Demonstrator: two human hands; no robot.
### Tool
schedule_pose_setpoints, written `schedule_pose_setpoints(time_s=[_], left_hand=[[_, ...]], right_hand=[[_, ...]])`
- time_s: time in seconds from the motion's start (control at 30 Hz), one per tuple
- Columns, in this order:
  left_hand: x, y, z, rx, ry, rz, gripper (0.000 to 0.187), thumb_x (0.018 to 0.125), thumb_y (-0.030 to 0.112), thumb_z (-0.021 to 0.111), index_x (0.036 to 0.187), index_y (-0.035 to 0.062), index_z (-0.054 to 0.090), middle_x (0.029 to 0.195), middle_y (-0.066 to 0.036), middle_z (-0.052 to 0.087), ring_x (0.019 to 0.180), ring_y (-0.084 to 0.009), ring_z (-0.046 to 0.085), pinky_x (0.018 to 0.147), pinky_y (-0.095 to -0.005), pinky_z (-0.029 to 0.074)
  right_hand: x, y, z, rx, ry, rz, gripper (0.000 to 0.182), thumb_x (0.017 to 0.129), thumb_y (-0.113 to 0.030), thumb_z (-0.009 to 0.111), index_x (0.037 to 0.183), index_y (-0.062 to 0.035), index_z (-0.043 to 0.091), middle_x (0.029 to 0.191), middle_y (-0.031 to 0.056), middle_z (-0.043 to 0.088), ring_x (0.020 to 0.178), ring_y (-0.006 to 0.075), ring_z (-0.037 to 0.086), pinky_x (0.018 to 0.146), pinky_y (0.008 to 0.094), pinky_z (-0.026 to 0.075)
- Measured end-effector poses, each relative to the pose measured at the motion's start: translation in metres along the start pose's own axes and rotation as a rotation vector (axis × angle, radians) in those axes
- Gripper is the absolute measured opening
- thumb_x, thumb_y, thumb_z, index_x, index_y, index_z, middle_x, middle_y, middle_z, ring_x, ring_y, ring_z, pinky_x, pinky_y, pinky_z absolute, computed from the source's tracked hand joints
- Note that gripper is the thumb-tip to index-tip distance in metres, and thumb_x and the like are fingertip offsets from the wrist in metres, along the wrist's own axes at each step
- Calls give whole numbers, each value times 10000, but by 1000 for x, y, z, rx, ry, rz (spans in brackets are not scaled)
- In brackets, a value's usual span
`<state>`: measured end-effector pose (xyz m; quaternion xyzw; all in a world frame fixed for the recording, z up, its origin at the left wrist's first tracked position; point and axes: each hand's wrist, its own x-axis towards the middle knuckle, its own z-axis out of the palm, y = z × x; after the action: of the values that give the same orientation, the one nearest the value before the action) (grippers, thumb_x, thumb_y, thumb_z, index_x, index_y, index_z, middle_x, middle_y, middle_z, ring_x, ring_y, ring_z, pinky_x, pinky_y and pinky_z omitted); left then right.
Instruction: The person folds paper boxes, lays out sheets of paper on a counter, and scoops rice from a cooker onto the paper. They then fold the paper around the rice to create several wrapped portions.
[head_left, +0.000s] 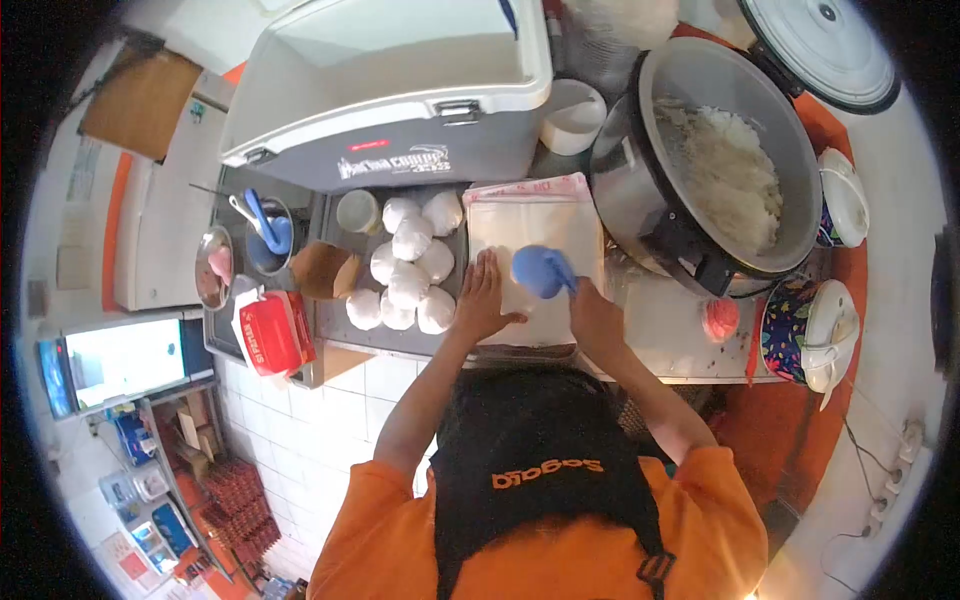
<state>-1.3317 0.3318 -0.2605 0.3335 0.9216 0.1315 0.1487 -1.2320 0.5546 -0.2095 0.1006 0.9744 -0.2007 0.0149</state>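
Note:
My left hand [482,300] lies flat with fingers stretched on the left edge of a stack of paper sheets [535,222]. The handle of a blue rice scoop [540,272] is gripped in my right hand [597,318]; its rounded head is over the middle of the top sheet. Left of the paper, several round white wrapped bundles [410,285] are piled on a grey tray [335,320]. To the right stands a large rice cooker [625,190] with its lid off and white rice [728,175] inside.
An uncovered grey and white cooler box [390,145] stands behind the bundles. At left are a pot with utensils [270,245], a metal bowl [213,265] and a red box [275,330]. Patterned containers [810,330] and a crumpled pink item [720,320] sit at right.

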Motion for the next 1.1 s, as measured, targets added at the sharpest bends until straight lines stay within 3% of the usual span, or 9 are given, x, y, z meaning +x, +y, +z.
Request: schedule_pose_setpoints(time_s=[0.13, 0.23, 0.33, 0.43, 0.57, 0.67, 0.77, 0.97, 1.1], left_hand=[[1, -6, 2, -50, 41, -9, 1394, 663, 674, 800, 1536, -140, 80, 1625, -297, 170, 1546, -385, 109, 1254, -505, 139], [-2, -9, 11, -88, 62, -4, 1410, 639, 669, 818, 1535, -141, 90, 1619, -295, 196, 1541, -388, 136, 1251, -506, 152], [0, -10, 10, -73, 58, -11, 1421, 627, 668, 825, 1533, -143, 90, 1613, -300, 209, 1534, -395, 163, 1249, -508, 160], [3, -5, 3, -21, 49, -2, 1370, 661, 649, 816, 1527, -147, 114, 1604, -316, 215, 1527, -407, 179, 1247, -509, 164], [-28, 11, -8, 59, 145, -40, 1149, 770, 566, 774, 1490, -157, 245, 1570, -340, 274, 1507, -430, 227, 1237, -509, 208], [-58, 6, 21, 49, -23, 132, 947, 849, 481, 721, 1440, -157, 347, 1529, -354, 340, 1481, -447, 284, 1223, -501, 255], [-68, -3, 36, 190, 105, 313, 621, 904, 252, 650, 1377, -105, 464, 1444, -308, 480, 1399, -443, 425, 1179, -484, 350], [-65, -18, 42, 2, 17, 427, 434, 930, 124, 573, 1345, 2, 540, 1291, -209, 637, 1231, -372, 603, 1001, -453, 527], [-47, 15, -46, -252, -235, 111, 413, 953, 93, 567, 1362, 42, 537, 1182, -197, 692, 1106, -368, 673, 922, -464, 561]], right_hand=[[26, -16, 44, -207, 200, -228, 592, 961, -559, 571, 990, 31, 615, 731, 231, 678, 665, 354, 697, 564, 530, 507], [45, -24, 41, -159, -321, -27, 755, 943, -729, 425, 785, -54, 723, 685, 152, 690, 638, 343, 690, 564, 556, 511], [48, 6, 56, -226, -195, -46, 855, 920, -788, 379, 682, -46, 731, 690, 200, 697, 662, 376, 703, 627, 542, 537], [44, 1, 64, -136, -140, 90, 868, 912, -795, 386, 791, -7, 731, 735, 228, 707, 679, 378, 713, 629, 531, 541], [-25, 11, 7, -33, 125, 224, 697, 924, -699, 517, 876, -26, 688, 726, 229, 696, 661, 380, 706, 587, 505, 545], [-67, 63, -23, -191, 199, 424, 526, 938, -567, 624, 867, -47, 643, 647, 184, 664, 596, 402, 676, 544, 493, 529], [-90, 122, -15, -80, 126, 480, 508, 943, -538, 623, 973, -31, 632, 809, 187, 694, 758, 398, 693, 678, 506, 544], [-60, 82, -54, -2, 641, 187, 417, 873, -260, 762, 1174, -24, 596, 1220, 200, 612, 1141, 418, 564, 998, 505, 433], [-25, 20, -49, 252, 141, -272, 471, 858, -246, 761, 1246, -43, 588, 1220, 156, 629, 1198, 352, 562, 1033, 493, 431]])
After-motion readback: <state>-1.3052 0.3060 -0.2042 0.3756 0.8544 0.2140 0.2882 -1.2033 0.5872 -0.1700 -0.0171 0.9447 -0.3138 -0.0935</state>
